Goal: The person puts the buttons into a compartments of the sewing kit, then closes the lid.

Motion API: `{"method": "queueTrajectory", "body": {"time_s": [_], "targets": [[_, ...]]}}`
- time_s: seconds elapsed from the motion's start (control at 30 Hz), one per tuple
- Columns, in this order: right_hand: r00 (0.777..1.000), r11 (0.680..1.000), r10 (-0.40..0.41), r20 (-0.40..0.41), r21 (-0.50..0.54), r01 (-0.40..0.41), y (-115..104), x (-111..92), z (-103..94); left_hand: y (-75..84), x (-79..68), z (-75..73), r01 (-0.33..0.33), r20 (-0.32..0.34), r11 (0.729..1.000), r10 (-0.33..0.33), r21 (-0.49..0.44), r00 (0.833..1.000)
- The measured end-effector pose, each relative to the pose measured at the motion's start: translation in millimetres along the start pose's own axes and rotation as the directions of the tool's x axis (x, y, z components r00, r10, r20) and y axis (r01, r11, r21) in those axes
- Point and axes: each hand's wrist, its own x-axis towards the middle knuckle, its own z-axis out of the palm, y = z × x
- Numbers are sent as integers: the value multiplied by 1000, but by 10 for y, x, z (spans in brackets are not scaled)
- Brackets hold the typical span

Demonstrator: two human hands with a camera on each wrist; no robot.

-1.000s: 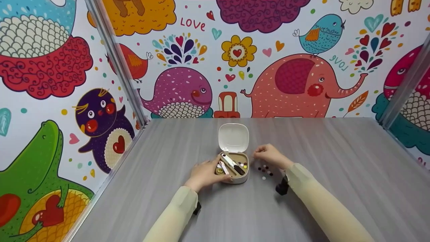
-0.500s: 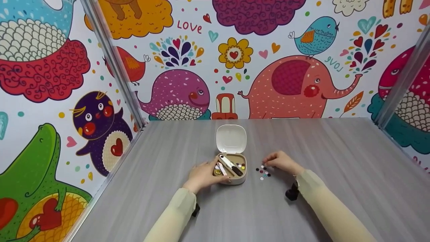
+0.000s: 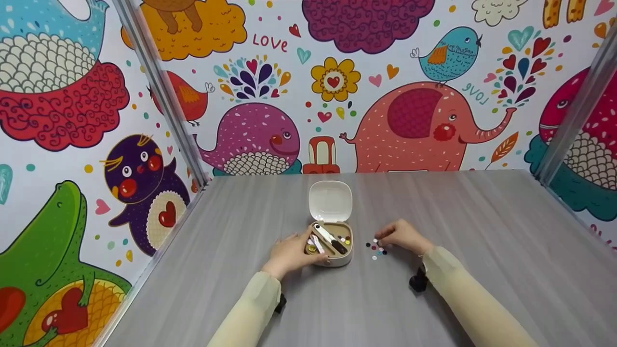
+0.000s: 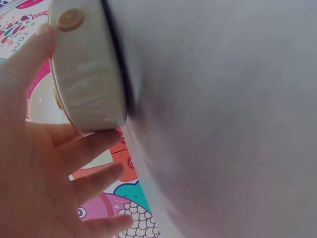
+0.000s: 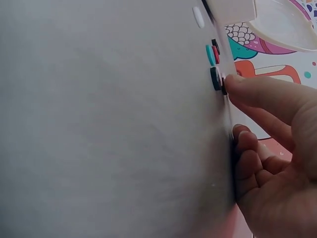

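A cream box [image 3: 340, 261] with its white lid [image 3: 330, 201] raised stands mid-table. Its divided tan inside holds a long white-and-black tool [image 3: 329, 238], several buttons [image 3: 344, 239] on the right, and small items on the left. My left hand [image 3: 290, 253] grips the box's left side, thumb at the front near a tan round catch [image 4: 69, 19], other fingers spread. To the right of the box lie several loose buttons [image 3: 374, 247], black, white, red and teal. My right hand [image 3: 404, 236] is at their edge, thumb and index finger pinching at a dark button [image 5: 224, 86].
The grey wood-grain table [image 3: 270, 202] reaches back to a wall [image 3: 270, 38] printed with cartoon animals. Metal posts [image 3: 159, 91] stand at its corners. A black wrist device [image 3: 418, 280] hangs under the right sleeve.
My right hand has moved from beside the box, right and toward me, down to the loose buttons. The left hand stays on the box. The head view has shifted slightly.
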Motion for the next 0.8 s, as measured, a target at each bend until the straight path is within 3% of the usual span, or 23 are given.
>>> {"method": "queueTrajectory", "body": {"time_s": [0.13, 0.4, 0.8], "targets": [[999, 1000, -31, -13, -8, 31, 20, 14, 17, -8, 2, 7, -2, 4, 1000, 2, 5, 1000], [1000, 998, 19, -23, -59, -20, -31, 35, 36, -20, 3, -4, -1, 3, 1000, 1, 0, 1000], [1000, 996, -9, -10, -88, 8, -22, 5, -12, 2, 4, -6, -1, 5, 1000, 1, 12, 1000]]}}
